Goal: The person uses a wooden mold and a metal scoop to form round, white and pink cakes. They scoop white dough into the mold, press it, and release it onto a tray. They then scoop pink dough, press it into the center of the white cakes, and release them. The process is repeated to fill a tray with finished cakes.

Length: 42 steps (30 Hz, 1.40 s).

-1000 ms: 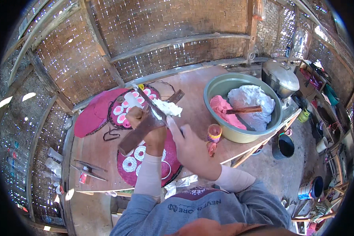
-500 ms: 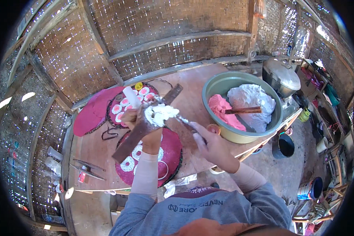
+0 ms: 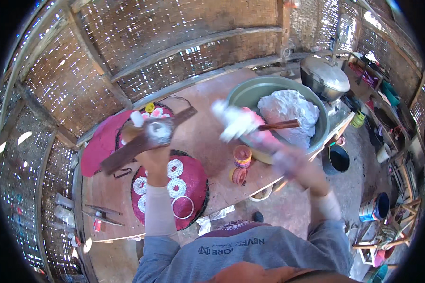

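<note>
My left hand point(image 3: 156, 162) is closed around a dark wooden press board point(image 3: 123, 150) with a round, white-smeared cup at its middle. A white cylinder point(image 3: 137, 119) stands beside the board. My right hand point(image 3: 295, 165), blurred, grips a thin scraping tool, mostly smeared by motion. A blurred white dough lump point(image 3: 232, 123) appears at its far end, over the left rim of a big green basin point(image 3: 247, 93). White dough point(image 3: 288, 111), pink dough point(image 3: 267, 140) and a wooden stick point(image 3: 283, 125) are in the basin. Below my left hand, white lacy rings point(image 3: 176, 187) lie on a round magenta tray point(image 3: 196, 175).
A white hoop point(image 3: 192, 203) rests on the tray. Behind it, another tray holds pink-and-white pieces point(image 3: 157, 113) near a yellow cup point(image 3: 149, 107). Stacked coloured rings point(image 3: 242, 158) stand before the basin. A lidded metal pot point(image 3: 323, 78) and black bucket point(image 3: 336, 160) are right.
My right hand has swung right and toward the basin, and the white dough has left the board's cup. The board has moved left and slightly nearer my body.
</note>
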Tool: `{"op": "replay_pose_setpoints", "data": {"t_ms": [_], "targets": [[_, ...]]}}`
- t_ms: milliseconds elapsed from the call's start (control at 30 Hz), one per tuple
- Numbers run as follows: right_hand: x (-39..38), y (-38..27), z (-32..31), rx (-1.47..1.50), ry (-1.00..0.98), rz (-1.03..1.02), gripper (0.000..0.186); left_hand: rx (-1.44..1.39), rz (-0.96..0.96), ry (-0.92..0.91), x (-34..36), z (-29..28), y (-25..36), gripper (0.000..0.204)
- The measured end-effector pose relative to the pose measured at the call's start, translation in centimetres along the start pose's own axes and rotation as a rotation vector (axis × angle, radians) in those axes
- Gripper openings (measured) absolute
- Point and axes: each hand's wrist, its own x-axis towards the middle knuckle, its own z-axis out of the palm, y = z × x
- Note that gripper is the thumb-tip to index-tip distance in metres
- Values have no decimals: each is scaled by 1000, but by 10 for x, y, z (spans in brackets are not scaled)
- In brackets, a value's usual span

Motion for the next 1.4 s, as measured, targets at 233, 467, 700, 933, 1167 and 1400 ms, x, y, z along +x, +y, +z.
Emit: {"op": "replay_pose_setpoints", "data": {"t_ms": [233, 467, 700, 933, 1167, 1400], "targets": [[55, 16, -189, -1142, 421, -60, 28, -750, -490, -6, -10, -53, -49, 36], [111, 122, -192, -1612, 428, 244, 20, -1202, -548, -89, 3, -66, -16, 45], [81, 1, -29, -643, 307, -102, 23, -1827, -549, -300, -7, -46, 2, 37], [79, 11, 101, -702, 392, -742, 19, -2371, -341, -264, -20, -6, 12, 24], [133, 20, 11, -923, 727, -695, 18, -2142, -416, -263, -31, -51, -15, 28], [299, 18, -28, -878, 456, -387, 49, -2146, -374, -367, -30, -38, -8, 29]]}}
